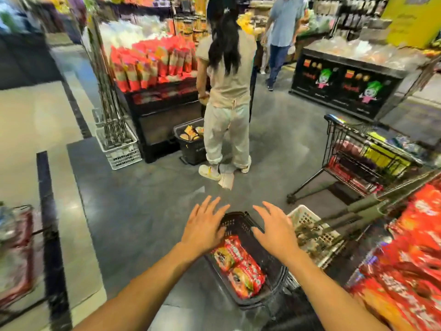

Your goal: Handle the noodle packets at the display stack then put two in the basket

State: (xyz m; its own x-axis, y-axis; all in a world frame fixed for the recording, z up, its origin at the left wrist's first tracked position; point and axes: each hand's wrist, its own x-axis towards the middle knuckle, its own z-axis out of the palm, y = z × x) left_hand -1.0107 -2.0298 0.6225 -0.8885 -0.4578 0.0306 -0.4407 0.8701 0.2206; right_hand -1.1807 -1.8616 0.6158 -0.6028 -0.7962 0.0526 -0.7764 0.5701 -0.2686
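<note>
Both hands, left hand (205, 229) and right hand (274, 229), hover fingers spread over the black plastic shopping basket (274, 266); red noodle packets (239, 265) lie inside it.

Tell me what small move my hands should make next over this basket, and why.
Probably lower both hands to the basket's rim and take hold. The left hand and right hand hover open and spread above the black basket, holding nothing. Red packets already lie inside it, and it sits on the floor beside a white crate.
</note>
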